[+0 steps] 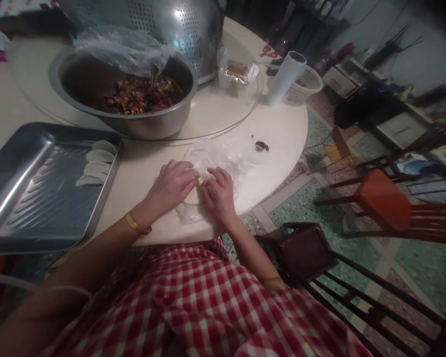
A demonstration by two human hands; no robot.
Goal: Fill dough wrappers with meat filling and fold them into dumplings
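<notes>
My left hand and my right hand rest side by side on the round table, fingers curled down onto a pale round dough wrapper that lies on clear plastic. Both hands pinch the wrapper's top edge where they meet. A gold bangle circles my left wrist. To the left a metal tray holds several folded pale dumplings along its right side. Behind it a large steel bowl holds dark chopped filling with a utensil standing in it.
A perforated steel colander stands behind the bowl on a glass turntable. A white roll, a small white basket and a wrapped packet sit at the table's far right. Dark wooden chairs and an orange seat stand on the tiled floor at right.
</notes>
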